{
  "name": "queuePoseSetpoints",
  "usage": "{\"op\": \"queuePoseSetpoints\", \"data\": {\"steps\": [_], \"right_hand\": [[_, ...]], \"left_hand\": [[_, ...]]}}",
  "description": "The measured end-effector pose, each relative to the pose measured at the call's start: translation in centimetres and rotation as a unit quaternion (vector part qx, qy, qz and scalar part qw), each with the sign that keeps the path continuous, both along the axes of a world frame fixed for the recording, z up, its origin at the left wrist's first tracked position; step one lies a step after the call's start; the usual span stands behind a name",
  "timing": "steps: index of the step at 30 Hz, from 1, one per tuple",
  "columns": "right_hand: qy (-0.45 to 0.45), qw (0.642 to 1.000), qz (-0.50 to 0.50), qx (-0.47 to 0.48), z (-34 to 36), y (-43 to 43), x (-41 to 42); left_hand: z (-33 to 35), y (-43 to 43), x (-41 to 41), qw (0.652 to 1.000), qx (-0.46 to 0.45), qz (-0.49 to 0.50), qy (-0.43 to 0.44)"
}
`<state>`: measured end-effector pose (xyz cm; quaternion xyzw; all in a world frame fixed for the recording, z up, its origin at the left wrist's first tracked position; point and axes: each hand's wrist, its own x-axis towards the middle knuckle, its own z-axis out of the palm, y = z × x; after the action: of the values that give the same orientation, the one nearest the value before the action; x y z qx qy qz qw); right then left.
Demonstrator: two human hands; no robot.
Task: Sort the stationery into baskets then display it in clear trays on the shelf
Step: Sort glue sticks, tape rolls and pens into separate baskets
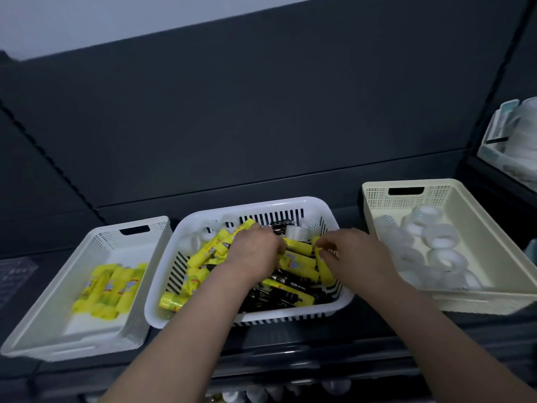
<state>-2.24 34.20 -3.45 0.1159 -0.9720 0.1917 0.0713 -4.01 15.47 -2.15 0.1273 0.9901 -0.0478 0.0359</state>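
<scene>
Both my hands are down in the slatted basket [261, 205] on the dark shelf [290, 335]. My left hand [255, 253] lies knuckles-up on the jumble, fingers curled down among loose glue sticks [207, 253] and black pens [287, 292]; I cannot tell what, if anything, it grips. Just right of it, my right hand [359, 255] pinches the top end of one yellow stick [325, 269] between thumb and curled fingers. Beyond the left hand's fingertips, a tape roll [296, 232] sits near the basket's far wall. Outboard of the left hand, the perforated white basket [52, 301] holds sorted glue sticks [110, 289]. Outboard of the right hand, the cream basket [494, 242] holds clear tape rolls [436, 237].
</scene>
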Motion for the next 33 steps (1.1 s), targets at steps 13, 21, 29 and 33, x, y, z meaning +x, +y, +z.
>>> {"op": "queuePoseSetpoints", "data": {"steps": [13,21,29,33], "right_hand": [[-0.039,0.991,0.013,0.125,-1.3,-5.5,-2.9],[-0.064,0.991,0.01,0.113,-1.4,-5.5,-3.0],[-0.011,0.997,0.048,-0.058,3.5,-12.6,-1.7],[-0.01,0.993,0.1,-0.058,3.5,-19.6,-0.8]], "left_hand": [[1.4,-5.4,0.1,0.959,0.191,0.181,0.106],[0.8,-6.7,0.6,0.941,0.25,0.188,0.126],[1.1,-12.7,2.7,0.906,0.297,0.223,0.202],[0.7,-20.1,4.7,0.892,0.268,0.273,0.242]]}}
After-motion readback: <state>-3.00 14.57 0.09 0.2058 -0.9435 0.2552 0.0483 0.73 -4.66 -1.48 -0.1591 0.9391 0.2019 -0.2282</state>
